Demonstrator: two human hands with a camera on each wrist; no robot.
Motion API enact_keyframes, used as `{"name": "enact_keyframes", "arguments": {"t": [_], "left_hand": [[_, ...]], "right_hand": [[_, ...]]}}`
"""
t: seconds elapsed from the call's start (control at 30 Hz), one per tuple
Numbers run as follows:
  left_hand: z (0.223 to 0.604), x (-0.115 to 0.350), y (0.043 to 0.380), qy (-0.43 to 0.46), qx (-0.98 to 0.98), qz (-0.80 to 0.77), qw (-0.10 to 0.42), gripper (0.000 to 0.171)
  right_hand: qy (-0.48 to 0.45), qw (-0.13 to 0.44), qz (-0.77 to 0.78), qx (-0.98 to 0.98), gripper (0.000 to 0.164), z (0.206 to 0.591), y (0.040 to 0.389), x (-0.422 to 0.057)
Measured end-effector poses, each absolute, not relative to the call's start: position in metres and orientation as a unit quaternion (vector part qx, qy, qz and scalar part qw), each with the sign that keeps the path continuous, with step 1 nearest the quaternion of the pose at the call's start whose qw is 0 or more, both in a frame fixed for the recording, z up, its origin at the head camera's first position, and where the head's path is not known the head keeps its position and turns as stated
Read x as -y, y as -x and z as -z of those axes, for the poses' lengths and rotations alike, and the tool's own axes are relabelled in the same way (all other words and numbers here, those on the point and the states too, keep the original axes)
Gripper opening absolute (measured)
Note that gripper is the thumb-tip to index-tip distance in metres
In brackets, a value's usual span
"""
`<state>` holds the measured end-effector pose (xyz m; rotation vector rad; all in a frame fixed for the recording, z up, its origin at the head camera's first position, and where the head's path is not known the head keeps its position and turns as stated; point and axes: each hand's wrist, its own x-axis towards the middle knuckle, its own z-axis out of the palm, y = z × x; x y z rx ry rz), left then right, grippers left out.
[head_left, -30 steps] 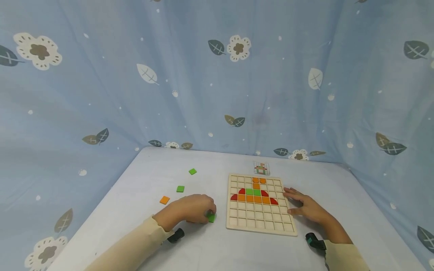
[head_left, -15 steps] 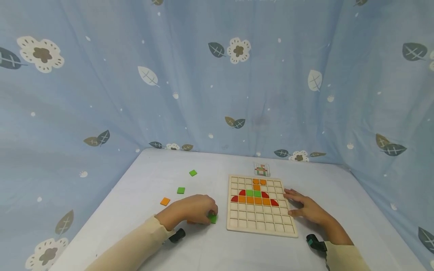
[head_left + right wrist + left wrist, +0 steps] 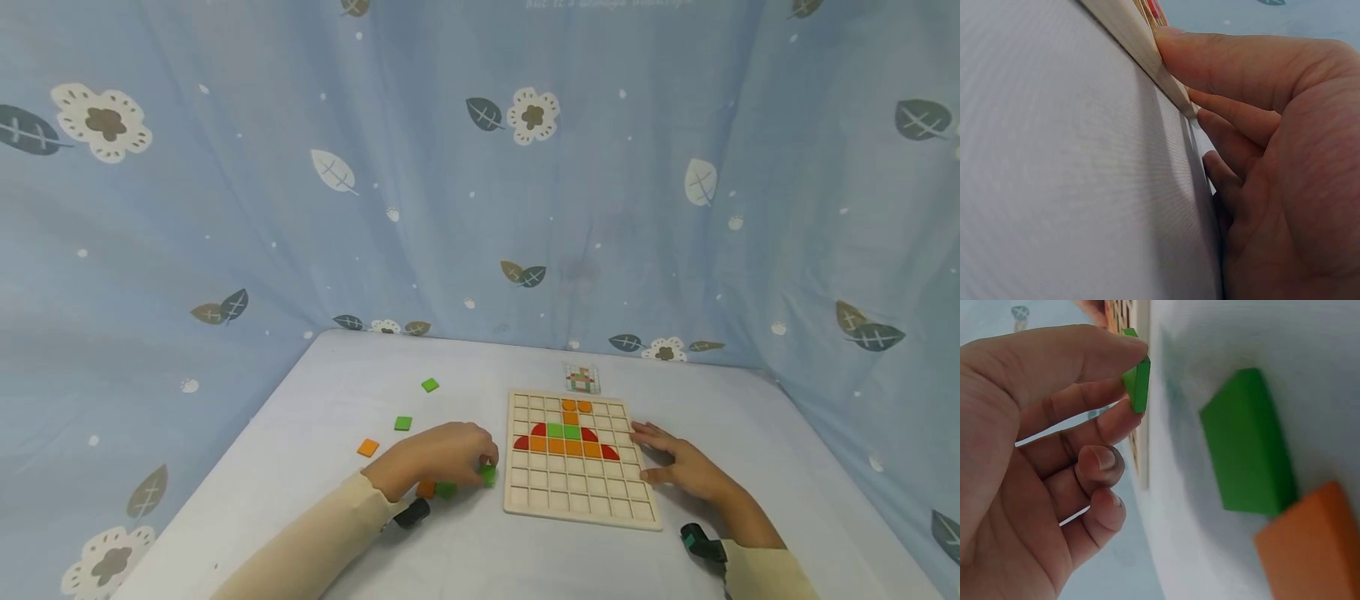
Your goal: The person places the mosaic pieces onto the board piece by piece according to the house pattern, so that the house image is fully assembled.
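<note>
My left hand (image 3: 452, 454) pinches a green square tile (image 3: 1140, 386) between thumb and fingertips, close to the left edge of the wooden grid board (image 3: 540, 500). Under that wrist, a second green tile (image 3: 1244, 444) and an orange tile (image 3: 1313, 547) lie side by side on the table. Red, orange and green pieces fill some of the board's cells in its upper half. With extended fingers, my right hand (image 3: 681, 468) rests at the board's right edge; in the right wrist view its thumb (image 3: 1210, 59) touches the wooden side.
A small pattern card (image 3: 582, 379) lies behind the board. Farther left are two loose green tiles, one green tile (image 3: 430, 385) at the back and a nearer green tile (image 3: 402, 423), plus an orange tile (image 3: 367, 448). A patterned blue curtain (image 3: 420, 167) closes off the table's far side.
My left hand has moved right toward the board, carrying the green tile. The green and orange tiles beneath it now show more. My right hand stays at the board's edge.
</note>
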<state>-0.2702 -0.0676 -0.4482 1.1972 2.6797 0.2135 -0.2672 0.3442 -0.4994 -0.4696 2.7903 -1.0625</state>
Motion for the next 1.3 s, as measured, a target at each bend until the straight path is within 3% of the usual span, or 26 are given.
{"name": "enact_keyframes", "arguments": {"t": [1.3], "left_hand": [[0.444, 0.011, 0.296, -0.449, -0.882, -0.102, 0.101, 0.01]], "right_hand": [[0.159, 0.059, 0.353, -0.92, 0.075, 0.499, 0.266, -0.344]]}}
